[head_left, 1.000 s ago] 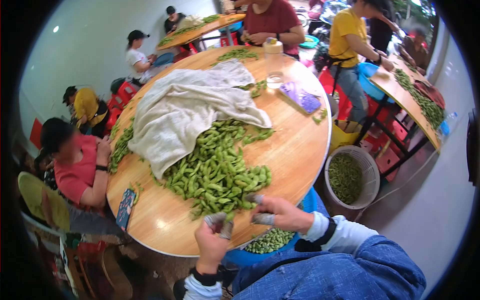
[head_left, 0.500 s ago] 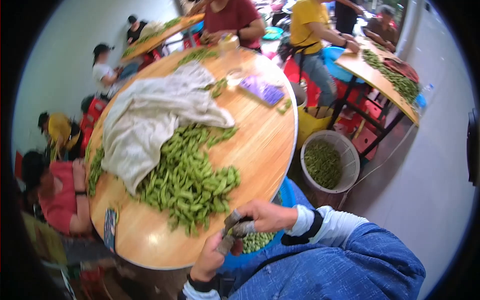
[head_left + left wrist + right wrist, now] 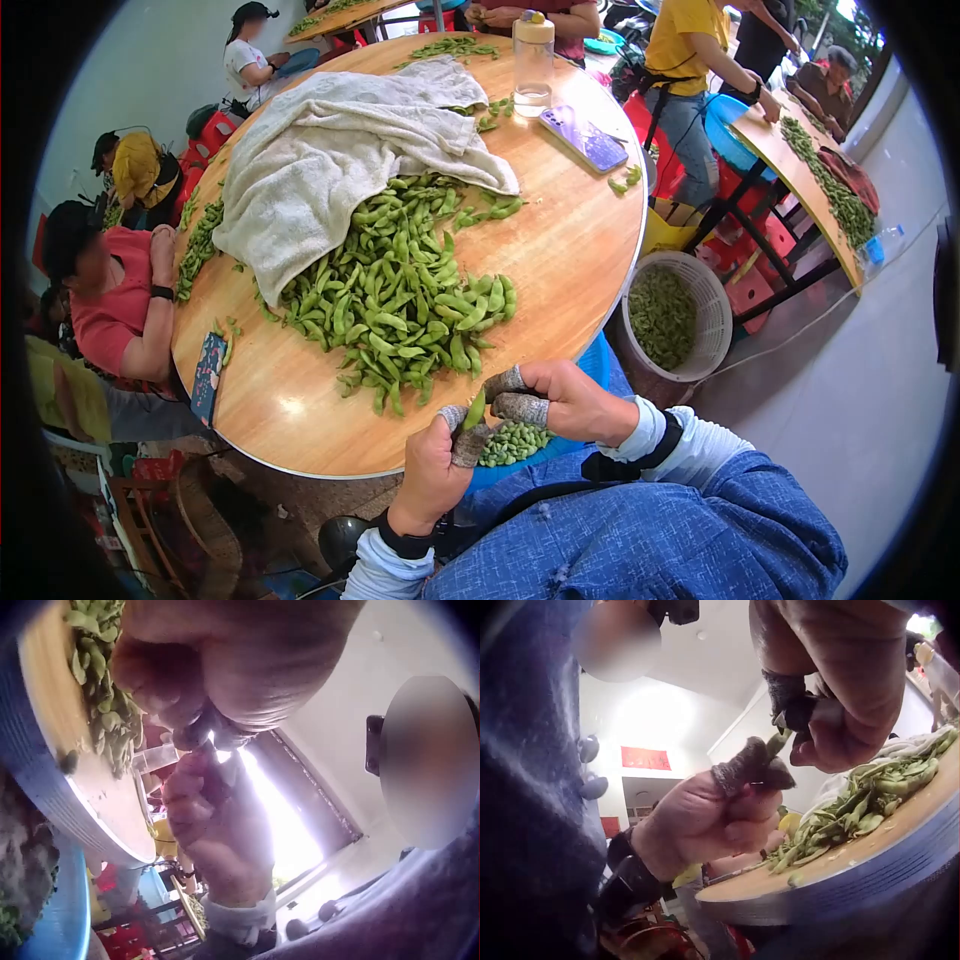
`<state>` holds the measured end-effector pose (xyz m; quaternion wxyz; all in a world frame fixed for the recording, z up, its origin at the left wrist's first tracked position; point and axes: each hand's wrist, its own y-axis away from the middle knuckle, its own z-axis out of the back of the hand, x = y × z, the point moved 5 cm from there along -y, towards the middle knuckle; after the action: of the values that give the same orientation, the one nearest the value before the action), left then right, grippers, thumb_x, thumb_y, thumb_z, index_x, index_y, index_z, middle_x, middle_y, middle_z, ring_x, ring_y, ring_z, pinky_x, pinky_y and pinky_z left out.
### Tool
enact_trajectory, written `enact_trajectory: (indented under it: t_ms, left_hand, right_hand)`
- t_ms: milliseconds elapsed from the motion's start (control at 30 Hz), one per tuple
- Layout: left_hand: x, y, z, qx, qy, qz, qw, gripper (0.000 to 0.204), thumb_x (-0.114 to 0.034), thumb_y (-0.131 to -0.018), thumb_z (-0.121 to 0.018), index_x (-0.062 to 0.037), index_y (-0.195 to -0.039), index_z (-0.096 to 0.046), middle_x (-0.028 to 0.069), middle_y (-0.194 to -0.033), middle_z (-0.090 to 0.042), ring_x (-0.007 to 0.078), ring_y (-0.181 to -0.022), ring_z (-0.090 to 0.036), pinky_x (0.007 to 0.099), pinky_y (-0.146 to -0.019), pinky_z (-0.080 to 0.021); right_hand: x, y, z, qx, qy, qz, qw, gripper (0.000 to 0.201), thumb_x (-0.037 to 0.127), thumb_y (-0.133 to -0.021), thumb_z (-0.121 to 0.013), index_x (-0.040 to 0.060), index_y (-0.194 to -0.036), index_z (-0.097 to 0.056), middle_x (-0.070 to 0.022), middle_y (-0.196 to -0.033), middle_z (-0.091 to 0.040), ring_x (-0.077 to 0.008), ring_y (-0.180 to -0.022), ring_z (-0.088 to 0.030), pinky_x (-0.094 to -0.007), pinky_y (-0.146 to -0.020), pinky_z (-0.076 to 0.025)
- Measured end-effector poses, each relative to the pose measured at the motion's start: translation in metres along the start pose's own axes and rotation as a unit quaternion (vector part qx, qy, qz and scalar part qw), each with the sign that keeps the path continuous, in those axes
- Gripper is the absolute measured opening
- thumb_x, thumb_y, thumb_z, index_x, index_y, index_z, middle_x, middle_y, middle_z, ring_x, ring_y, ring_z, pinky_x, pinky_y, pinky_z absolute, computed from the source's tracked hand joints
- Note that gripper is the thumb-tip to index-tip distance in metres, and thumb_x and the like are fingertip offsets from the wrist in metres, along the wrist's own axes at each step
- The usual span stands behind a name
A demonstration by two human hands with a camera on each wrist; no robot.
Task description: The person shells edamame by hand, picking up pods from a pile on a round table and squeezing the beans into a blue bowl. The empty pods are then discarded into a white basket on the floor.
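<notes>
My left hand [image 3: 428, 478] pinches a green edamame pod [image 3: 474, 411] between thumb and finger, the pod standing up at a tilt. Close on its right, my right hand [image 3: 580, 402] has thumb and forefinger drawn together at the pod's upper end. Grey covers wrap the thumb and forefinger of both hands. In the right wrist view, the pod [image 3: 778, 744] bridges the two sets of fingertips. Shelled green beans [image 3: 515, 443] lie below the hands in a blue basin [image 3: 596, 362]. A heap of edamame pods [image 3: 400, 290] spreads over the round wooden table [image 3: 560, 270].
A pale towel [image 3: 330, 165] covers part of the heap. Behind it stand a clear bottle [image 3: 533, 70] and a purple phone [image 3: 585, 138]. A dark patterned phone [image 3: 207, 378] lies at the left edge. To the right, a white basket [image 3: 713, 330] holds pods. Other people sit around.
The hands, apart a second ago, came together over the basin's edge half a second ago and now meet at a pod. The head view has swung left, then partly back right.
</notes>
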<state>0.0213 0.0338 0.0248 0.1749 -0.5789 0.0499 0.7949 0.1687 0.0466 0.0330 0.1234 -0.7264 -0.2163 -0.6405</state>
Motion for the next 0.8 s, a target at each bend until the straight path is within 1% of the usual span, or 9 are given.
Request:
enact_trajectory:
  t_ms: [67,167,267,367,467,567,667,767,800]
  left_hand:
    - [0.001,-0.001,0.0,-0.02,-0.112,-0.042,0.993,0.018,-0.012,-0.074,-0.061,0.0006,-0.085,-0.055,0.0142,-0.059,-0.054,0.0287,-0.052,-0.055,0.0345,-0.047,-0.041]
    - [-0.007,-0.002,-0.001,-0.032,-0.21,-0.09,0.973,0.018,-0.013,-0.071,-0.062,-0.0001,-0.081,-0.055,0.015,-0.057,-0.052,0.0335,-0.052,-0.053,0.0368,-0.045,-0.04]
    - [-0.011,-0.002,0.0,-0.027,-0.254,-0.1,0.962,0.018,-0.014,-0.071,-0.062,-0.0004,-0.08,-0.055,0.0137,-0.056,-0.051,0.0316,-0.051,-0.053,0.0381,-0.045,-0.039]
    - [-0.017,-0.002,-0.001,-0.02,-0.296,-0.112,0.948,0.016,-0.011,-0.069,-0.061,-0.0005,-0.079,-0.055,0.0129,-0.055,-0.051,0.0306,-0.05,-0.053,0.0381,-0.044,-0.039]
    - [-0.014,-0.001,-0.003,-0.01,-0.315,-0.136,0.939,0.015,-0.008,-0.067,-0.059,0.0001,-0.079,-0.055,0.0125,-0.056,-0.051,0.03,-0.05,-0.052,0.0382,-0.044,-0.039]
    - [-0.015,-0.002,-0.004,0.003,-0.33,-0.136,0.934,0.016,-0.006,-0.065,-0.058,0.0003,-0.08,-0.054,0.0125,-0.056,-0.052,0.0301,-0.05,-0.052,0.0383,-0.044,-0.04]
    - [-0.015,-0.001,-0.005,-0.007,-0.328,-0.142,0.934,0.016,-0.005,-0.065,-0.058,0.0005,-0.08,-0.054,0.0125,-0.056,-0.051,0.0304,-0.051,-0.053,0.0386,-0.044,-0.04]
    - [-0.01,0.002,-0.005,-0.023,-0.269,-0.124,0.955,0.015,-0.005,-0.067,-0.059,0.0005,-0.08,-0.053,0.0141,-0.059,-0.053,0.0315,-0.053,-0.054,0.0362,-0.046,-0.041]
    - [-0.006,0.003,-0.005,-0.023,-0.206,-0.104,0.973,0.014,-0.007,-0.071,-0.059,0.0005,-0.08,-0.053,0.0118,-0.06,-0.053,0.0272,-0.053,-0.053,0.034,-0.046,-0.04]
  right_hand:
    - [-0.004,0.001,-0.002,-0.011,-0.041,-0.014,0.999,0.018,0.012,-0.085,-0.052,-0.003,-0.094,-0.056,-0.0015,-0.081,-0.059,-0.006,-0.076,-0.049,-0.0224,-0.069,-0.042]
    - [-0.009,0.0,-0.002,-0.024,-0.03,-0.014,0.999,0.016,0.011,-0.085,-0.052,-0.0025,-0.093,-0.057,-0.0008,-0.081,-0.059,-0.0054,-0.076,-0.049,-0.022,-0.068,-0.042]
    - [-0.01,0.0,-0.002,-0.021,-0.034,-0.032,0.999,0.015,0.01,-0.085,-0.051,-0.0023,-0.092,-0.057,-0.0006,-0.081,-0.059,-0.0054,-0.075,-0.049,-0.0221,-0.067,-0.042]
    - [-0.011,0.0,-0.002,-0.012,-0.045,-0.037,0.998,0.015,0.01,-0.085,-0.051,-0.002,-0.091,-0.057,-0.001,-0.08,-0.059,-0.0056,-0.075,-0.049,-0.0225,-0.067,-0.042]
    - [-0.008,0.001,0.0,-0.031,-0.023,-0.036,0.999,0.014,0.01,-0.084,-0.051,-0.0018,-0.089,-0.058,-0.0016,-0.078,-0.059,-0.006,-0.074,-0.05,-0.0229,-0.066,-0.042]
    - [-0.013,-0.001,0.001,-0.037,-0.009,-0.01,0.999,0.014,0.01,-0.084,-0.052,-0.0015,-0.087,-0.058,-0.002,-0.076,-0.059,-0.0065,-0.074,-0.05,-0.0234,-0.066,-0.043]
    - [-0.018,-0.002,0.001,-0.048,-0.011,-0.017,0.999,0.014,0.01,-0.084,-0.052,-0.0019,-0.088,-0.057,-0.0021,-0.077,-0.059,-0.007,-0.074,-0.051,-0.0236,-0.066,-0.043]
    - [-0.02,-0.006,-0.002,-0.03,-0.069,-0.011,0.997,0.013,0.01,-0.084,-0.052,-0.0017,-0.089,-0.057,-0.001,-0.079,-0.059,-0.007,-0.075,-0.051,-0.0233,-0.068,-0.043]
    - [-0.023,-0.007,-0.003,-0.019,-0.088,-0.005,0.996,0.013,0.01,-0.084,-0.053,-0.0014,-0.089,-0.056,-0.0005,-0.08,-0.058,-0.0068,-0.076,-0.051,-0.0231,-0.069,-0.043]
